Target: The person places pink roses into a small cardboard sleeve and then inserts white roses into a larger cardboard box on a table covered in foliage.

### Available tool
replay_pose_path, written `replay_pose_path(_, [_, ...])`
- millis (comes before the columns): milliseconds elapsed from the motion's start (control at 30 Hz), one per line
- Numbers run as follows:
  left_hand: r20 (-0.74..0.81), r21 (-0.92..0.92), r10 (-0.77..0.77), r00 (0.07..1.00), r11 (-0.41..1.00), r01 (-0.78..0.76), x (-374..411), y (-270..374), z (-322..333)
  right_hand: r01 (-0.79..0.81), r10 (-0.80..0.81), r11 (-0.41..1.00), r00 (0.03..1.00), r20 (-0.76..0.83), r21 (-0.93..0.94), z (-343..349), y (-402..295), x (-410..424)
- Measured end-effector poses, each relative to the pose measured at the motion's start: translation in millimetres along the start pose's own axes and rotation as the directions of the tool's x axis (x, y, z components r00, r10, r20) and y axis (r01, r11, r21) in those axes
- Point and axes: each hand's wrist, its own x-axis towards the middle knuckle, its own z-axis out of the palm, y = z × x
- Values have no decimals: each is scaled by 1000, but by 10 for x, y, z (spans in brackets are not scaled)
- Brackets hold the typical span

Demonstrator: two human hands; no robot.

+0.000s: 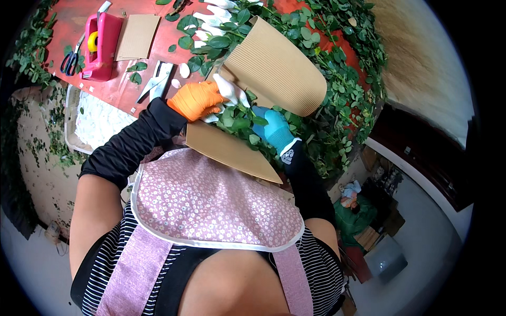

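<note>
My left hand (195,102), in an orange glove, has its fingers curled at a white-sleeved flower bud (226,89). My right hand (274,128), in a blue glove, is closed around leafy stems (239,123) below the buds; leaves hide part of its fingers. These stems lie between two panels of corrugated cardboard. The upper panel (282,67) stands raised behind my hands, its ribbed face showing. Nearer my apron, the lower panel (231,152) juts over the table edge.
A pink tape dispenser (103,47), scissors (70,62), cardboard sheets (137,37) and a metal stapler-like tool (157,82) lie on the red table (126,91). Leafy stems (336,79) cover its right side. Below the left edge is a basket (72,118) of white pieces (101,118).
</note>
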Motion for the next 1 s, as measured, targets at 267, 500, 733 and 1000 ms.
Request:
replay_pose_path(267, [51, 44, 95, 994, 994, -97, 59, 51, -14, -34, -14, 949, 989, -149, -314, -529, -339, -217])
replay_pose_path(500, [50, 370, 94, 994, 923, -106, 143, 134, -85, -20, -1, 765, 999, -32, -644, -369, -365, 32])
replay_pose_path(733, [54, 333, -15, 998, 943, -4, 62, 239, -166, -123, 188, 799, 981, 49, -588, -222, -194, 80])
replay_pose_path(1000, [57, 276, 104, 993, 954, -116, 120, 156, -141, -83, 92, 846, 996, -9, -526, -263, -83, -63])
